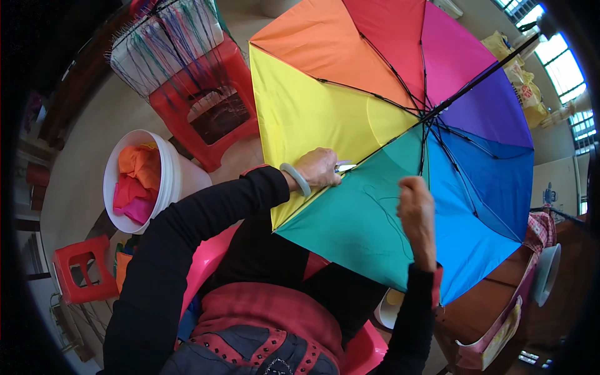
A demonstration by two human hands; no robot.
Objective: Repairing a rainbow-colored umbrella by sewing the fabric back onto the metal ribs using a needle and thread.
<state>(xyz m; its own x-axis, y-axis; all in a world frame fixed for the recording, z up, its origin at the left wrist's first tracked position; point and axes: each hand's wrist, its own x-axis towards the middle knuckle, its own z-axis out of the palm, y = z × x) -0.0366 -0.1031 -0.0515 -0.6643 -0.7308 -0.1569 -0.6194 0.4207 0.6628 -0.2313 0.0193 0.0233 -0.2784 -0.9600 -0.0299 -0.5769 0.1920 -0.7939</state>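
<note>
An opened rainbow-panelled umbrella [325, 112] spreads in front of me, its inside with black ribs and shaft facing me. My left hand [315, 167] is closed at the seam between the yellow and green panels. From its fingers sticks a small pair of scissors [344, 167] with bright metal blades; the handles are hidden in the fist. My right hand [415, 200] is raised in a fist over the green and blue panels. Loose dark thread [382, 199] loops across the green panel beside it; whether the fist holds the thread's end or a needle, I cannot tell.
At upper left, a white block [169, 47] hung with many coloured threads rests on a red stool [231, 75]. A white bucket [165, 181] holds orange and pink cloth. Another red stool [84, 269] stands at left. A brown table [487, 300] is at right.
</note>
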